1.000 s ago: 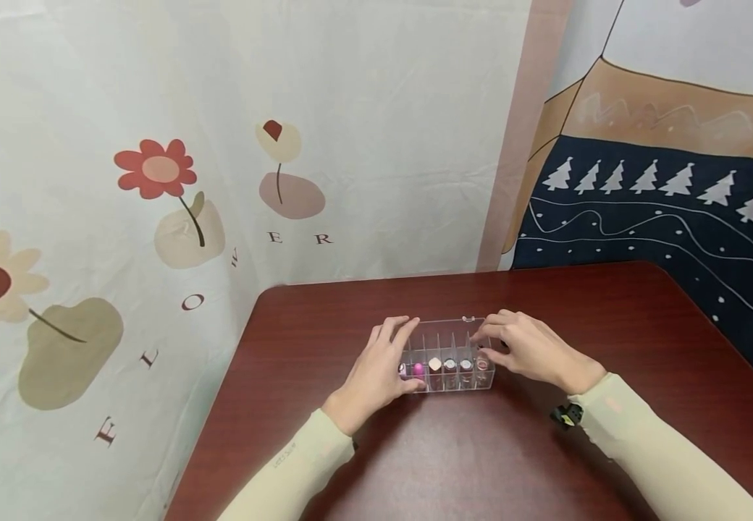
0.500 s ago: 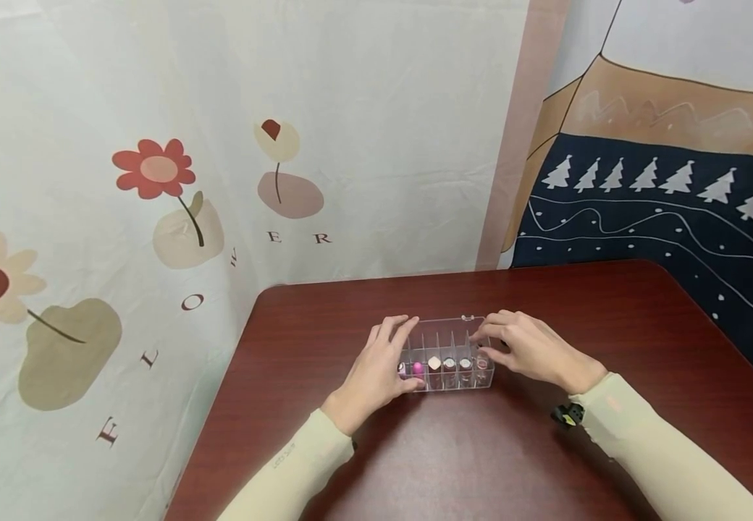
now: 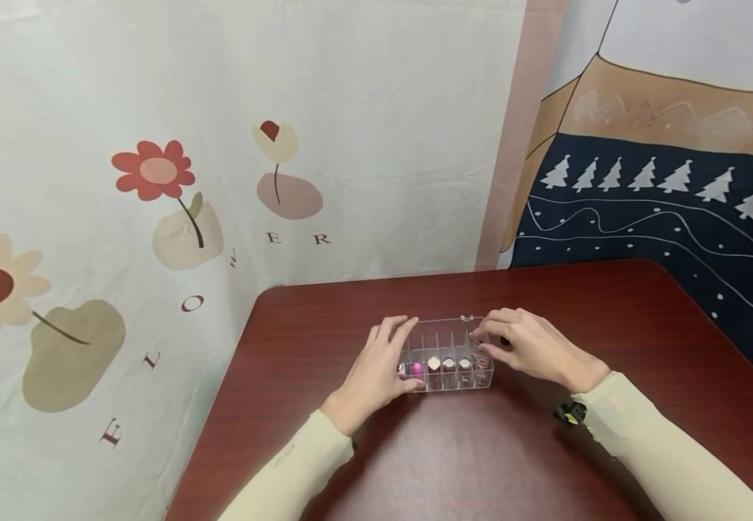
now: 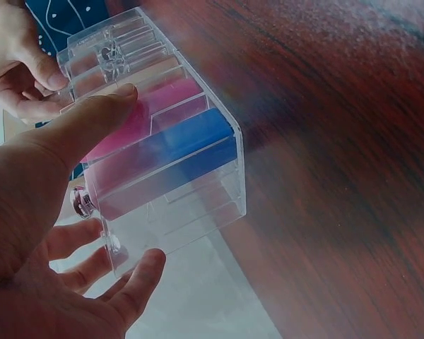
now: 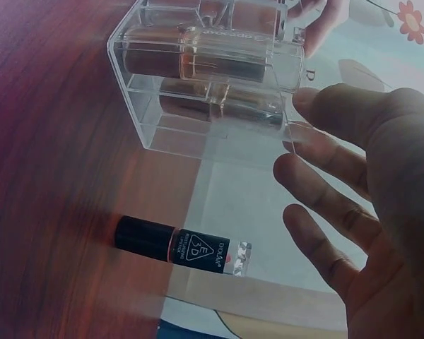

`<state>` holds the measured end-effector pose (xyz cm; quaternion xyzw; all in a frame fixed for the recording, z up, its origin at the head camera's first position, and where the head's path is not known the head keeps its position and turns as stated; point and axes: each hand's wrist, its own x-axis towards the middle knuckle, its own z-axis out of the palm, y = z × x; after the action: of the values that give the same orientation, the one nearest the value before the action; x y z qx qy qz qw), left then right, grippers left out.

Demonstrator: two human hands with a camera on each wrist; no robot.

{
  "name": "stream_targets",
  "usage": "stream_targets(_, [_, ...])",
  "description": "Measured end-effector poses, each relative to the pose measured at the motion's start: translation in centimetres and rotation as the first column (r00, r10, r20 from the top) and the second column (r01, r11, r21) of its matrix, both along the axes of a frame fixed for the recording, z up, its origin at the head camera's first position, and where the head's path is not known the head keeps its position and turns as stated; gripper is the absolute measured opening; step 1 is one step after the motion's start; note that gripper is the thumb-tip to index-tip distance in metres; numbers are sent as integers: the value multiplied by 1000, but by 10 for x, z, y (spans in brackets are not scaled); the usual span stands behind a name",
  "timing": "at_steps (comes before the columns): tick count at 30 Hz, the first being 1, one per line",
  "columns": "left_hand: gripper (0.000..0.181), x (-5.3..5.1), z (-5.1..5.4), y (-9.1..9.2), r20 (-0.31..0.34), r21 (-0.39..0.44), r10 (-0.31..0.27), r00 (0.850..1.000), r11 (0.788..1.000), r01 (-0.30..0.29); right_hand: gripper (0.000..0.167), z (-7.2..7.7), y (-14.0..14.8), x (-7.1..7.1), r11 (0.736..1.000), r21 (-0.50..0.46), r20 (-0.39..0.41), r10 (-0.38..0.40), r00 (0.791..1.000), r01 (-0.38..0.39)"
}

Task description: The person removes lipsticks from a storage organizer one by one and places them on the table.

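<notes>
A clear acrylic lipstick organizer [image 3: 457,384] stands on the table, its front row holding several lipsticks, one with a pink top [image 3: 418,369]. My left hand [image 3: 370,369] grips its left end, thumb at the front and fingers behind, beside a blue-and-pink tube [image 4: 198,141]. My right hand [image 3: 536,351] is at the back right compartment. There its thumb and index finger meet round the top of a dark lipstick [image 5: 244,107]; the contact itself is partly hidden. In front of that one sits a gold-banded lipstick [image 5: 198,55].
A black lipstick [image 5: 184,244] with a clear end stands upright on the table just beyond my right hand. Under everything is the dark red wooden table [image 3: 468,463]. A flower-printed cloth [image 3: 376,145] hangs behind the table.
Both hands keep nearly the same places. My right hand has shifted very slightly, and the black lipstick beyond it shows a little more. The organizer stays put.
</notes>
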<state>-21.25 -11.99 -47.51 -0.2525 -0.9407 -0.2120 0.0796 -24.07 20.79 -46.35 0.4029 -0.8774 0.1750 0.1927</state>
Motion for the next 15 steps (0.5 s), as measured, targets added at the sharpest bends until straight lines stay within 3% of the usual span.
stream_targets(6, [118,0,1,1,1,4,1,1000,1000,-1,27,0,1,1,1000,-12,30,-13,999,14])
stream_targets(15, [118,1,1,1,1,2,0,1000,1000,0,29,-1,3,2,995,-102,9,2,1000,-1])
